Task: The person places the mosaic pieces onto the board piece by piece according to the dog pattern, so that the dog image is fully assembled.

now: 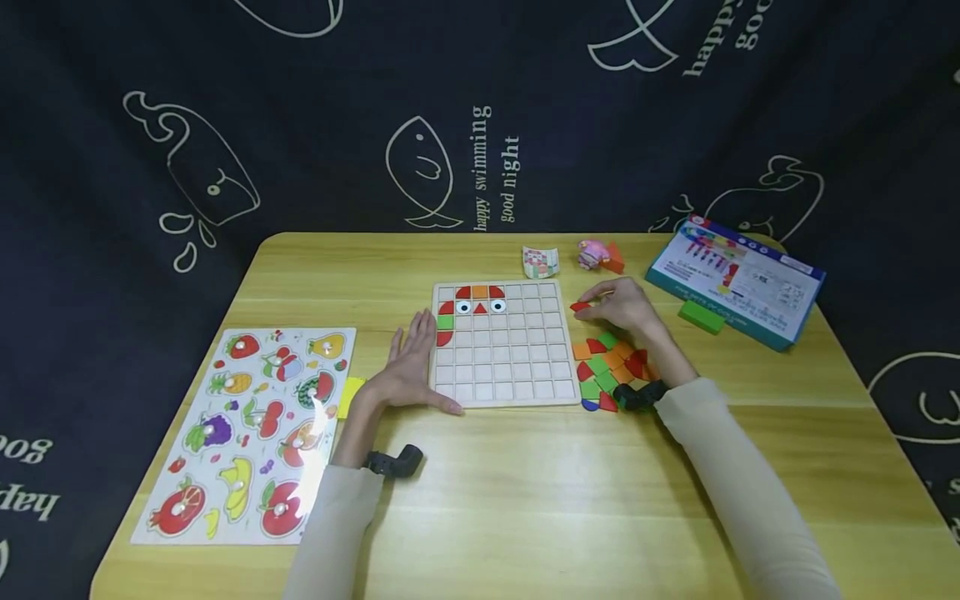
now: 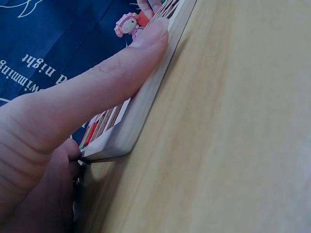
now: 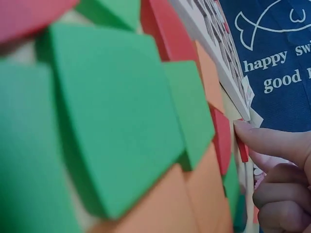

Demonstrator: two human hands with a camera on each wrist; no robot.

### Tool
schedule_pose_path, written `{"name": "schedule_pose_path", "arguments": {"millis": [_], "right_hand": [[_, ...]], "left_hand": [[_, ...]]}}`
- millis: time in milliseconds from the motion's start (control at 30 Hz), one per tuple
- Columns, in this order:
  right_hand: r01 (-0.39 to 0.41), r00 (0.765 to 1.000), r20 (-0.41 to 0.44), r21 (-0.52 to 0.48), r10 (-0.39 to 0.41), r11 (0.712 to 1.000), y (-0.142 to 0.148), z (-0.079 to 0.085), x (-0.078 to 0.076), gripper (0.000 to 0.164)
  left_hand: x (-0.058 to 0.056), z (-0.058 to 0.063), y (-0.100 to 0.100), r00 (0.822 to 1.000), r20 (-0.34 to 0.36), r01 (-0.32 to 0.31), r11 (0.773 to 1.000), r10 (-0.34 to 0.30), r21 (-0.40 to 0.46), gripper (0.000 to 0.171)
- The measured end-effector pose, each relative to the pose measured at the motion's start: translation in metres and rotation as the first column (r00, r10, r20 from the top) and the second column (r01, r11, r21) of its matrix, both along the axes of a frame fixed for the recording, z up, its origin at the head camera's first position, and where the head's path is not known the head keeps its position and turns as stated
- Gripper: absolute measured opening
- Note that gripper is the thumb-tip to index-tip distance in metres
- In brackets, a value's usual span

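A wooden grid board (image 1: 495,367) lies in front of me in the head view. Its upper left cells hold red curved pieces, an orange square (image 1: 480,292), a green square (image 1: 446,322), a red triangle (image 1: 480,309) and two eye pieces (image 1: 498,307). My left hand (image 1: 405,371) spreads around the board's lower left corner, fingers along the left side; the left wrist view has its thumb (image 2: 121,73) laid on the front edge. Right of the board, my right hand (image 1: 626,307) pinches a small red piece (image 1: 579,307) between thumb and index finger.
Loose coloured pieces (image 1: 603,367) are heaped right of the board, below my right hand. A fruit puzzle (image 1: 247,450) lies at left beside a yellow piece (image 1: 349,396). Behind are a pattern card (image 1: 541,262), a pink figurine (image 1: 592,253) and a box (image 1: 738,279) with a green block (image 1: 702,317).
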State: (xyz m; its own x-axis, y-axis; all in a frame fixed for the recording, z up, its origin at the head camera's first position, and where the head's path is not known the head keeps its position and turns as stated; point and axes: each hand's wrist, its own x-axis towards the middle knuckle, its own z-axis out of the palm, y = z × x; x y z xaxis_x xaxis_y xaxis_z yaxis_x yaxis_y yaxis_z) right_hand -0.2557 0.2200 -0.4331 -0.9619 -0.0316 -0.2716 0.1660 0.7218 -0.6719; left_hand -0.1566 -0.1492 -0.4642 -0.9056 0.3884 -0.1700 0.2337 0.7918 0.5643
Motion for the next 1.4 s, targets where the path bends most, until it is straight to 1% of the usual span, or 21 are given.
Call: {"name": "schedule_pose_path", "arguments": {"millis": [100, 167, 233, 300, 367, 467, 533, 567, 667, 700, 800, 900, 1033, 1167, 1233, 1267, 1333, 1400], "right_hand": [[-0.025, 1.0, -0.004, 0.032, 0.025, 0.999, -0.002, 0.001, -0.003, 0.03], [-0.057, 0.998, -0.017, 0.044, 0.057, 0.997, -0.004, 0.004, -0.002, 0.029], [-0.086, 0.996, -0.027, 0.015, 0.086, 0.996, -0.012, 0.007, 0.001, 0.029], [-0.142, 0.989, -0.044, -0.03, 0.141, 0.989, -0.029, 0.01, 0.004, 0.029], [-0.222, 0.974, -0.069, -0.093, 0.216, 0.97, -0.055, 0.012, 0.008, 0.027], [-0.361, 0.93, -0.122, -0.137, 0.346, 0.923, -0.1, 0.011, 0.011, 0.024], [-0.416, 0.907, -0.146, -0.149, 0.396, 0.897, -0.125, 0.009, 0.012, 0.023], [-0.427, 0.901, -0.151, -0.151, 0.406, 0.892, -0.135, 0.007, 0.012, 0.022], [-0.418, 0.906, -0.144, -0.141, 0.399, 0.897, -0.155, 0.003, 0.012, 0.021], [-0.405, 0.912, -0.14, -0.144, 0.387, 0.903, -0.159, 0.002, 0.012, 0.021], [-0.379, 0.923, -0.134, -0.154, 0.36, 0.913, -0.164, 0.0, 0.011, 0.021], [-0.381, 0.923, -0.131, -0.174, 0.362, 0.908, -0.166, -0.002, 0.008, 0.021], [-0.402, 0.915, -0.116, -0.192, 0.385, 0.896, -0.165, -0.006, 0.005, 0.021], [-0.387, 0.922, -0.072, -0.214, 0.381, 0.897, -0.161, -0.005, 0.002, 0.022], [-0.387, 0.921, -0.062, -0.239, 0.383, 0.891, -0.158, -0.005, 0.002, 0.023], [-0.388, 0.921, -0.064, -0.254, 0.385, 0.886, -0.156, -0.004, 0.002, 0.023], [-0.414, 0.91, -0.099, -0.263, 0.403, 0.871, -0.15, -0.001, 0.003, 0.025], [-0.427, 0.904, -0.135, -0.256, 0.405, 0.867, -0.137, 0.006, 0.006, 0.027]], "left_hand": [[-0.001, 0.0, -0.001, 1.0, 0.0, -0.001, 1.0, 0.001, 0.008, 0.155], [-0.001, 0.001, -0.001, 1.0, 0.001, -0.001, 1.0, 0.001, 0.009, 0.155], [-0.002, 0.0, -0.002, 1.0, 0.002, 0.002, 1.0, -0.002, 0.004, 0.155], [-0.001, 0.0, -0.003, 1.0, 0.007, 0.003, 1.0, -0.003, -0.005, 0.155], [-0.001, 0.0, -0.003, 1.0, 0.009, 0.007, 1.0, -0.007, -0.015, 0.155], [0.0, 0.001, -0.002, 1.0, 0.013, 0.011, 1.0, -0.011, -0.009, 0.155], [0.0, 0.002, -0.001, 1.0, 0.007, 0.014, 1.0, -0.014, 0.0, 0.154], [0.0, 0.002, -0.001, 1.0, 0.004, 0.015, 1.0, -0.015, 0.003, 0.154], [0.0, 0.003, 0.0, 1.0, 0.004, 0.016, 1.0, -0.016, 0.008, 0.154], [0.0, 0.003, 0.0, 1.0, 0.006, 0.015, 1.0, -0.015, 0.005, 0.154], [-0.001, 0.002, -0.001, 1.0, 0.012, 0.012, 1.0, -0.012, -0.002, 0.154], [-0.001, 0.002, -0.003, 1.0, 0.012, 0.006, 1.0, -0.006, -0.009, 0.155], [-0.001, 0.002, -0.001, 1.0, 0.008, 0.007, 1.0, -0.007, -0.01, 0.154], [0.0, 0.002, 0.0, 1.0, 0.012, 0.016, 1.0, -0.016, -0.007, 0.154], [0.0, 0.001, 0.0, 1.0, 0.01, 0.02, 1.0, -0.02, -0.008, 0.154], [0.0, 0.001, 0.0, 1.0, 0.009, 0.02, 1.0, -0.02, -0.007, 0.154], [0.0, 0.0, -0.001, 1.0, 0.003, 0.015, 1.0, -0.015, -0.01, 0.155], [0.0, 0.0, -0.002, 1.0, -0.001, 0.007, 1.0, -0.007, -0.01, 0.155]]}}
